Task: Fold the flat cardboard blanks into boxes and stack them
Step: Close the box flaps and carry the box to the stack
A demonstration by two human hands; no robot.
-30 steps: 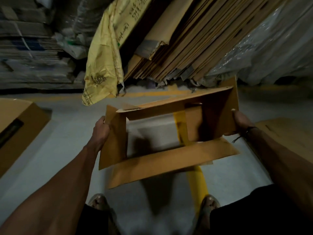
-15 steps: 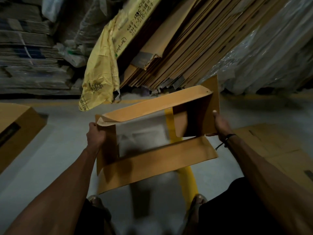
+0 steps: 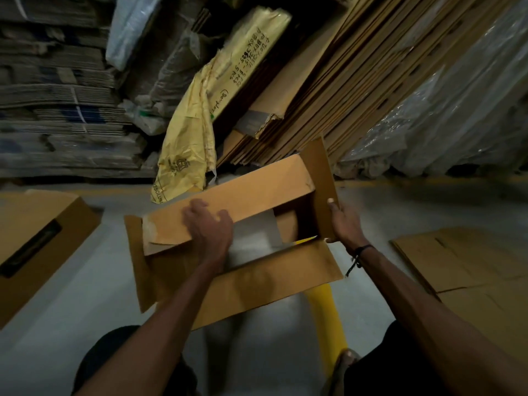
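Observation:
I hold a brown cardboard box (image 3: 257,284), opened into a rectangular sleeve, in the air above the floor, with its open end facing me. My left hand (image 3: 210,227) lies spread on the far long flap (image 3: 234,204), which leans inward over the opening. My right hand (image 3: 344,221) grips the short right-hand flap (image 3: 321,178), which stands up. The near long flap hangs outward toward me. The floor shows through the opening.
A folded box (image 3: 31,241) sits on the floor at left. Flat blanks (image 3: 468,270) lie on the floor at right. Behind, a leaning stack of cardboard sheets (image 3: 357,81), a yellow bag (image 3: 194,132), plastic-wrapped bundles (image 3: 457,115). A yellow floor line (image 3: 325,312) runs between my feet.
My left hand left the box's left edge and moved onto the far long flap, which has tilted inward. The box shifted slightly left and nearer. My right hand kept its hold.

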